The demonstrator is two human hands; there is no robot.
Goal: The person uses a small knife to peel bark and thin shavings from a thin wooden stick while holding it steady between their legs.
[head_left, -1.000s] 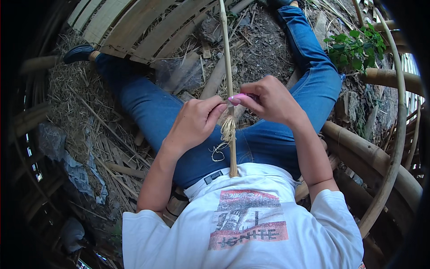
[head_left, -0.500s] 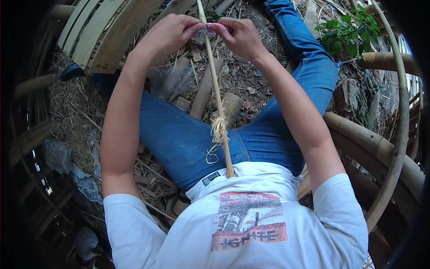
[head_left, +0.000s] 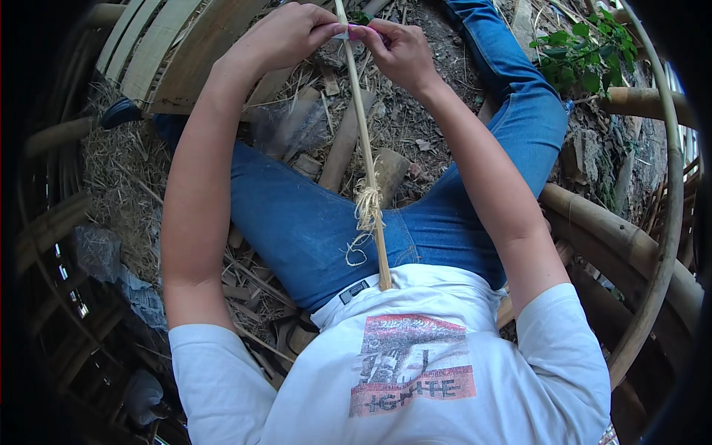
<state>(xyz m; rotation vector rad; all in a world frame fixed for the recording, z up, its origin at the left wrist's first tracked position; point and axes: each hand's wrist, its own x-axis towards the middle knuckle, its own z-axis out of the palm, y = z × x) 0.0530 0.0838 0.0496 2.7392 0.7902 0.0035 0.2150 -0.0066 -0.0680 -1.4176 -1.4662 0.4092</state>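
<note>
A long thin wooden stick (head_left: 362,122) runs from my waist away between my legs, its near end resting against my shirt. At its far part, my left hand (head_left: 293,33) pinches the whitish end of a small thin strip (head_left: 342,34) at the stick's left side. Opposite it, my right hand (head_left: 404,53) is closed on a pink part at the strip's right side. Whether the strip goes fully round the stick is too small to tell. Nearer to me, a frayed bunch of pale fibre (head_left: 368,206) is tied round the stick, with loose ends hanging.
Bamboo pieces (head_left: 348,141) and a clear plastic sheet (head_left: 285,133) lie on the littered ground between my legs. Wooden slats (head_left: 185,67) stand at the far left. Thick bamboo poles (head_left: 608,230) and a curved pole (head_left: 671,185) flank my right, near a leafy plant (head_left: 589,59).
Both hands have shifted slightly farther away and keep their pinch at the stick. The view has moved a little; the stick and fibre bunch look otherwise the same.
</note>
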